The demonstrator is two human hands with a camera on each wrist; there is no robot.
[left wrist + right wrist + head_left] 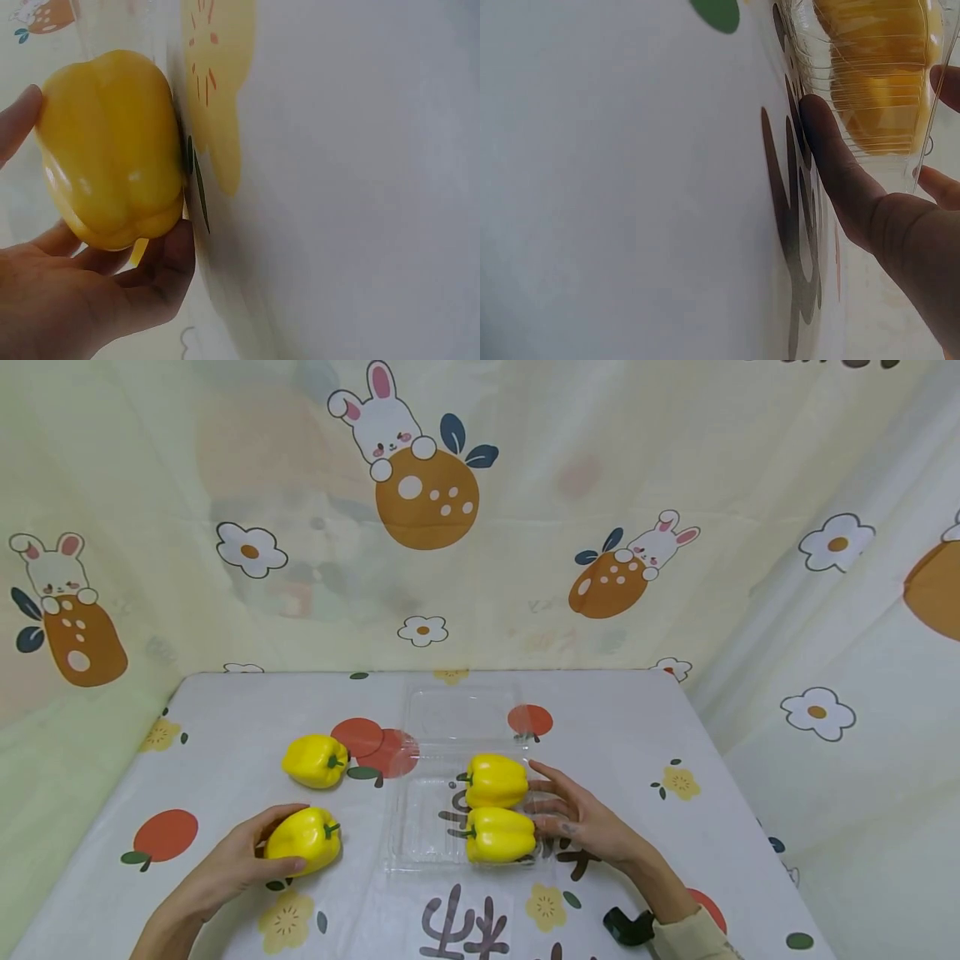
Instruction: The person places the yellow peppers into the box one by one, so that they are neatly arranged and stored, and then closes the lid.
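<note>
On the left of the table, my left hand [243, 852] holds a yellow bell pepper [306, 842] lying on its side, thumb and fingers around it. The left wrist view shows this pepper [112, 150] close up, right beside the cloth. Two more yellow bell peppers [497, 781] lie one behind the other in the right half of a clear plastic clamshell container [423, 852]. Its transparent lid [465, 714] is folded back. My right hand [588, 818] rests against the container's right side with fingers extended; in the right wrist view fingertips touch its ribbed wall [877, 82].
Another yellow bell pepper [315, 761] lies behind the left hand's pepper. A small black object [628, 927] is by the right wrist. A printed white cloth [360, 910] covers the table, and a patterned curtain [300, 610] hangs behind it.
</note>
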